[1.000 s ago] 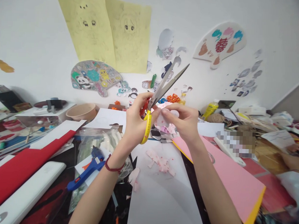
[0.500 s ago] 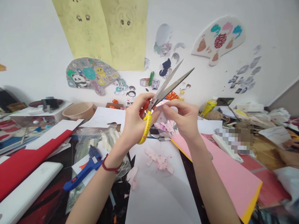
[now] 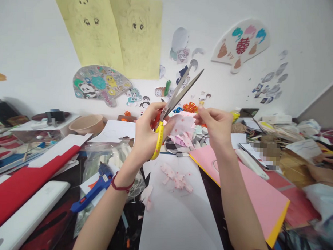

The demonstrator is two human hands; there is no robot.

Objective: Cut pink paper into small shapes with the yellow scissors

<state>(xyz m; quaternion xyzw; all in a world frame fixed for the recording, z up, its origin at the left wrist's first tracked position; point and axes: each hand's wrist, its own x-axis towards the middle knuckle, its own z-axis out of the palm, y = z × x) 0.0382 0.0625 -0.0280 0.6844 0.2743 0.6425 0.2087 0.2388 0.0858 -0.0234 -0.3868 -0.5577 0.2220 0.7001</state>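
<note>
My left hand (image 3: 147,135) is wrapped round a pair of scissors (image 3: 174,101) with a yellow handle. The blades point up and to the right, spread apart. Between its thumb and fingers it also pinches a thin, pale pink dotted piece of cloth (image 3: 181,125). To the right of that cloth, my right hand (image 3: 217,130) is closed in a pinch, apart from it; whatever the fingertips hold cannot be made out. Dotted pink scraps (image 3: 177,177) lie below on a white sheet (image 3: 179,220).
A blue glue gun (image 3: 94,188) lies left, beside a plastic bag (image 3: 113,156). Pink card (image 3: 251,193) is at right, red card (image 3: 30,178) and a white bar (image 3: 29,213) at left. A bowl (image 3: 87,124) stands behind. Another person's hand (image 3: 327,158) shows far right.
My right hand has come away from the cloth and moved to the right and slightly up. My left hand and the scissors have shifted slightly left, showing more of the cloth.
</note>
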